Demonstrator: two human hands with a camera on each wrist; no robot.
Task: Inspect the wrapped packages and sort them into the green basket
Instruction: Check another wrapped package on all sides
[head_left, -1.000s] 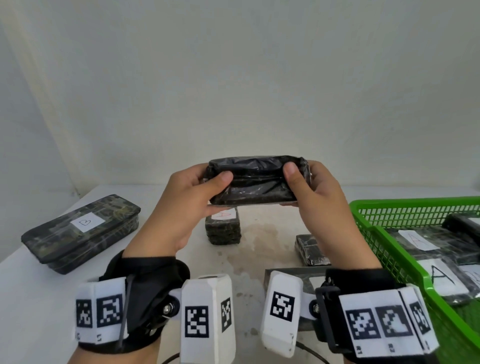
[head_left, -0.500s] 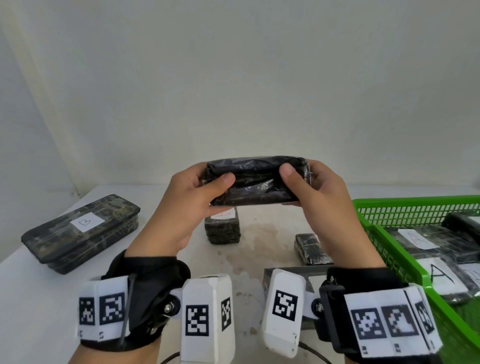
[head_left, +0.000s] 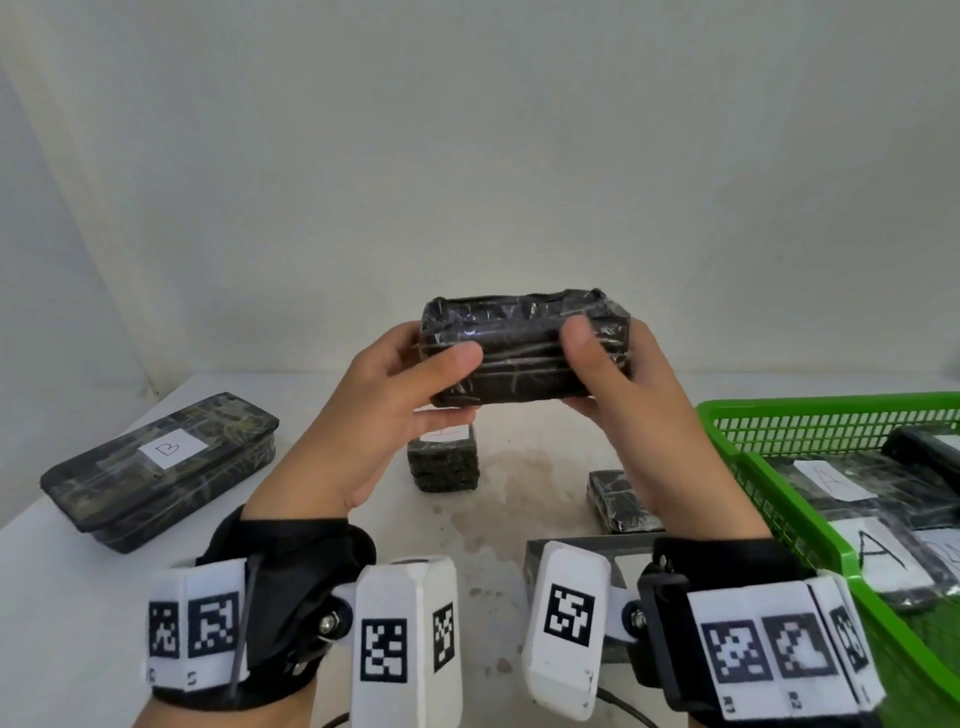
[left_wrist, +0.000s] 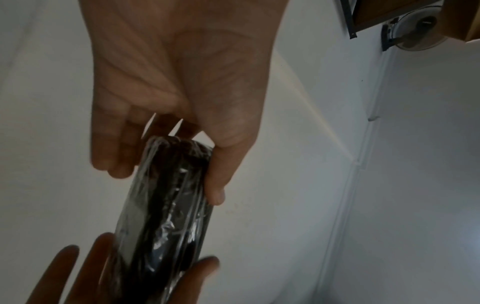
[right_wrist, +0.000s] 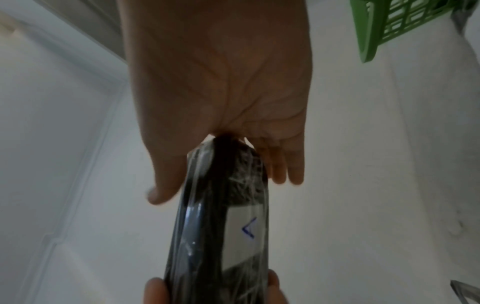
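**Inspection in hand, basket next**

Far left of the green basket (head_left: 727, 441): a long wrapped package marked B (head_left: 161, 467), flat on the table (head_left: 62, 597). Nearer, a small wrapped block (head_left: 442, 462) and another dark package (head_left: 621, 501), both untouched. Raised above these, left of the basket rim: the wrapped package (head_left: 524, 353), pinched at one end by the left hand (head_left: 374, 415) and at the other by the right hand (head_left: 639, 410), thumbs in front, fingers behind (white label facing away, mark possibly an A, blurred in the right wrist view). Step judged: inspecting. Next: carrying rightward over the rim, lowering beside the A-marked packages (head_left: 878, 519) inside.
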